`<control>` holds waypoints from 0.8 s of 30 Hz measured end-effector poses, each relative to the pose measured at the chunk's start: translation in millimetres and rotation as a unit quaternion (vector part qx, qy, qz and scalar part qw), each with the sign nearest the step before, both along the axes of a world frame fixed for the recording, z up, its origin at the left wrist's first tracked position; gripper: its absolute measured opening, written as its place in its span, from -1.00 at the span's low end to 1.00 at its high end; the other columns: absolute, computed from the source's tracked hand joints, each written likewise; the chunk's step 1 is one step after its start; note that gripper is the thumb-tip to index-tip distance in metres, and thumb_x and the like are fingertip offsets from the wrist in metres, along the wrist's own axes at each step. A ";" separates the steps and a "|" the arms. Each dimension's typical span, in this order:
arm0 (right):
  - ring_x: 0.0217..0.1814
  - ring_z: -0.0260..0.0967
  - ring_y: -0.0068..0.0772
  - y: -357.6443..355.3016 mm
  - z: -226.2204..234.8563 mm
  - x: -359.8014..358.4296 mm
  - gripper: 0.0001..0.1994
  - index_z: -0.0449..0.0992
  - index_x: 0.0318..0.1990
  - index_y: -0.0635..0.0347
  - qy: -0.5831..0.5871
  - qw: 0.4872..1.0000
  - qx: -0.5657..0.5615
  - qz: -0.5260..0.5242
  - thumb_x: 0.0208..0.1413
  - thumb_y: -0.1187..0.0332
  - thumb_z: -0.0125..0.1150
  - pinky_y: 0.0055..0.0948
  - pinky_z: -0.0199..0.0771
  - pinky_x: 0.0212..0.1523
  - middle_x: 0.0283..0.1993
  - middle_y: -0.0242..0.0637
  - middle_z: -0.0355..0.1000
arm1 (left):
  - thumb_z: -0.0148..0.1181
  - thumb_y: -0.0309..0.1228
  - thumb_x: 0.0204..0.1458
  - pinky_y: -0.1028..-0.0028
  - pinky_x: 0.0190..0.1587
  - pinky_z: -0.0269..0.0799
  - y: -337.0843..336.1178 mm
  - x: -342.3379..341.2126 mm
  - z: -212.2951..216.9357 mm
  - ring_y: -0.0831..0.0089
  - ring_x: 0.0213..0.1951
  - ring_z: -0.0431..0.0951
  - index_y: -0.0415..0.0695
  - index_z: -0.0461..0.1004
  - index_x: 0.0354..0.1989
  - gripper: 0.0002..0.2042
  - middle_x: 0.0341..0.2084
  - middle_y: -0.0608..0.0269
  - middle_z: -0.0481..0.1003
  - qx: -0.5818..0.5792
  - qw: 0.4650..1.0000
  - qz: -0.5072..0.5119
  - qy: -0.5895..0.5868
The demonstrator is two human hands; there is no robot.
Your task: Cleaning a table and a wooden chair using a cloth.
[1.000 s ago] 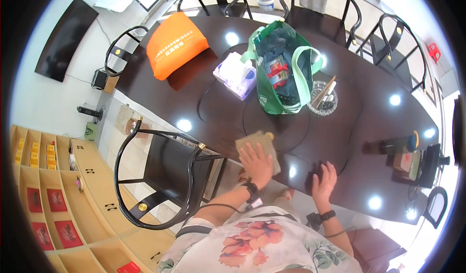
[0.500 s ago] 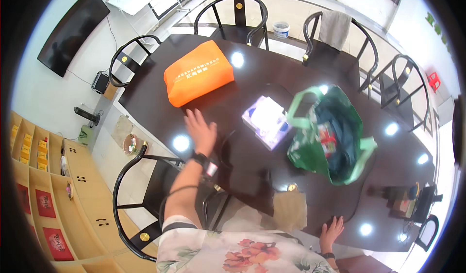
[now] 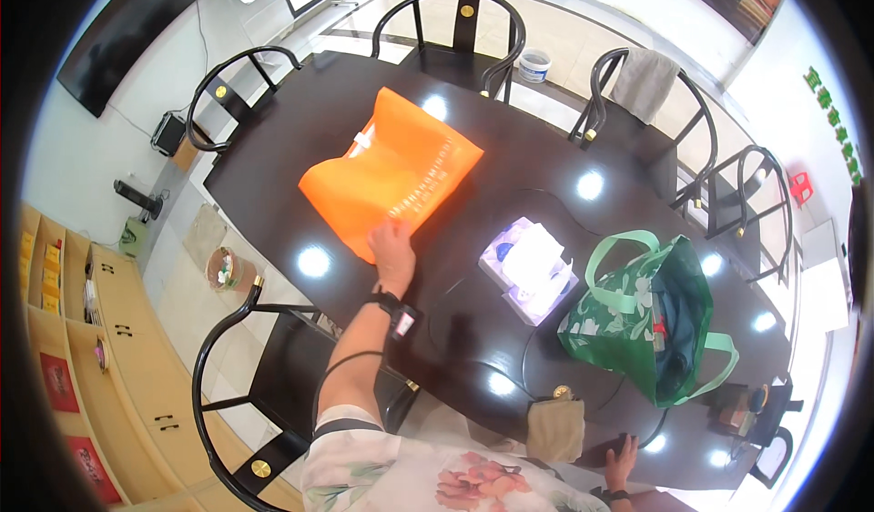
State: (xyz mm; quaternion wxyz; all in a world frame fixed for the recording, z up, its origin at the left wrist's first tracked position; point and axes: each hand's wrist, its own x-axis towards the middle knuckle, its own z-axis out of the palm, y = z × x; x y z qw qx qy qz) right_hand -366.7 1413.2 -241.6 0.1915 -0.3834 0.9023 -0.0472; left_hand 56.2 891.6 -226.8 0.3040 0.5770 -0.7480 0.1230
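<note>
On the dark table lies an orange cloth bag (image 3: 419,166), its mouth gaping at the upper left with a small white piece showing there. My left hand (image 3: 393,250) is closed on the bag's near edge, fingers bent over the fabric. What is inside the bag is hidden. At the lower right my right hand (image 3: 622,462) rests by the table's near edge, its fingers apart and nothing in it. A purple and white tissue box (image 3: 528,271) sits to the right of the orange bag. Beside it stands a green patterned tote bag (image 3: 628,325), open at the top, with dark cloth and something red inside.
A brown cloth (image 3: 555,428) hangs at the near table edge. Black round-backed chairs surround the table (image 3: 273,166), one (image 3: 291,375) close on my left. A small black stand (image 3: 774,412) sits at the right end. Wooden shelves (image 3: 127,385) line the left.
My left hand has gone from open beside the orange bag to gripping its near edge. The bag has turned and its mouth has come into view. The head view has shifted slightly.
</note>
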 end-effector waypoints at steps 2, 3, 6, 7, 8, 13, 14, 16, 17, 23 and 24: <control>0.31 -0.16 0.08 7.2 -10.1 -7.1 -0.33 0.04 0.21 0.18 0.005 1.000 -0.018 0.019 -0.11 0.31 0.11 -0.07 -0.13 0.23 0.30 0.07 -0.15 | 0.00 -0.55 -0.15 0.23 -0.26 0.17 23.4 -20.4 -5.1 0.20 -0.32 0.31 -0.10 0.40 -0.29 -0.80 -0.47 0.17 0.30 0.015 1.000 -0.011 0.018; 0.31 -0.16 0.08 12.7 -13.3 -9.0 -0.33 0.04 0.22 0.18 0.006 0.999 -0.026 0.027 -0.11 0.31 0.11 -0.07 -0.13 0.23 0.30 0.07 -0.15 | 0.00 -0.55 -0.15 0.23 -0.25 0.17 36.8 -29.2 -4.7 0.20 -0.31 0.31 -0.10 0.42 -0.28 -0.78 -0.46 0.16 0.30 0.041 0.999 -0.002 0.026; 0.31 -0.17 0.08 2.6 -2.1 1.2 -0.34 0.04 0.22 0.16 -0.007 0.999 -0.034 0.022 -0.08 0.29 0.10 -0.03 -0.15 0.22 0.31 0.06 -0.15 | 0.02 -0.56 -0.18 0.23 -0.25 0.17 71.3 -50.2 3.6 0.20 -0.30 0.31 -0.10 0.42 -0.28 -0.77 -0.46 0.16 0.30 0.077 0.996 0.001 0.048; 0.32 -0.17 0.07 0.8 -0.7 3.9 -0.35 0.04 0.22 0.16 -0.003 0.999 -0.031 0.019 -0.08 0.28 0.10 -0.02 -0.16 0.22 0.31 0.05 -0.15 | 0.02 -0.56 -0.19 0.23 -0.26 0.17 81.5 -57.6 6.7 0.21 -0.31 0.31 -0.10 0.41 -0.30 -0.78 -0.46 0.17 0.30 0.082 0.995 -0.003 0.055; 0.32 -0.17 0.05 -0.1 0.0 6.7 -0.35 0.05 0.22 0.16 0.001 0.999 -0.029 0.016 -0.07 0.27 0.10 -0.01 -0.16 0.21 0.31 0.05 -0.15 | 0.02 -0.56 -0.19 0.23 -0.26 0.17 91.6 -65.5 8.7 0.21 -0.30 0.31 -0.10 0.42 -0.29 -0.77 -0.46 0.17 0.30 0.080 0.995 -0.016 0.062; 0.33 -0.17 -0.01 -7.9 11.8 16.7 -0.39 0.10 0.20 0.17 0.028 0.999 -0.021 0.001 -0.04 0.24 0.10 -0.03 -0.18 0.22 0.30 0.01 -0.12 | 0.03 -0.50 -0.15 0.13 -0.15 0.16 125.2 -98.0 26.2 0.08 -0.14 0.27 -0.18 0.33 -0.12 -0.67 -0.22 0.04 0.30 0.132 0.988 -0.053 0.056; 0.33 -0.16 -0.03 -10.0 7.8 17.8 -0.40 0.11 0.19 0.16 0.039 0.999 -0.033 0.006 -0.03 0.24 0.10 -0.05 -0.18 0.22 0.30 0.00 -0.10 | 0.03 -0.48 -0.13 0.10 -0.11 0.15 128.7 -96.8 28.5 0.05 -0.10 0.26 -0.19 0.30 -0.08 -0.64 -0.16 0.01 0.30 0.146 0.987 -0.047 0.046; 0.32 -0.13 -0.09 -18.0 5.6 25.6 -0.43 0.15 0.17 0.14 0.068 0.997 -0.039 0.021 -0.03 0.24 0.10 -0.07 -0.16 0.21 0.29 -0.03 -0.06 | 0.06 -0.43 -0.12 0.03 0.01 0.08 137.5 -79.9 29.9 -0.04 0.05 0.17 -0.23 0.20 0.03 -0.53 0.01 -0.08 0.20 0.071 0.997 0.002 -0.007; 0.32 -0.13 -0.10 -20.7 9.9 29.0 -0.43 0.16 0.17 0.14 0.070 0.997 -0.040 0.018 -0.03 0.24 0.11 -0.07 -0.16 0.21 0.29 -0.04 -0.06 | 0.08 -0.42 -0.13 0.03 0.05 0.07 139.8 -72.9 35.0 -0.05 0.10 0.13 -0.24 0.16 0.08 -0.48 0.06 -0.11 0.16 0.074 0.997 0.015 -0.019; 0.26 -0.03 -0.07 -20.0 21.8 37.7 -0.52 0.28 0.03 0.18 0.098 0.979 -0.175 0.025 -0.10 0.28 0.17 -0.05 -0.05 0.17 0.20 -0.06 0.07 | 0.12 -0.40 -0.14 -0.05 0.12 -0.01 162.2 -72.2 54.4 -0.16 0.17 0.02 -0.25 0.12 0.13 -0.41 0.14 -0.18 0.05 0.051 0.998 0.042 -0.020; 0.23 0.01 -0.04 -30.5 41.2 45.9 -0.54 0.31 -0.01 0.19 0.072 0.962 -0.258 0.053 -0.13 0.30 0.19 -0.04 -0.02 0.16 0.16 -0.07 0.11 | 0.11 -0.41 -0.14 -0.03 0.13 -0.02 171.3 -70.6 52.6 -0.17 0.17 0.01 -0.25 0.14 0.11 -0.44 0.14 -0.18 0.04 0.033 0.999 0.001 -0.010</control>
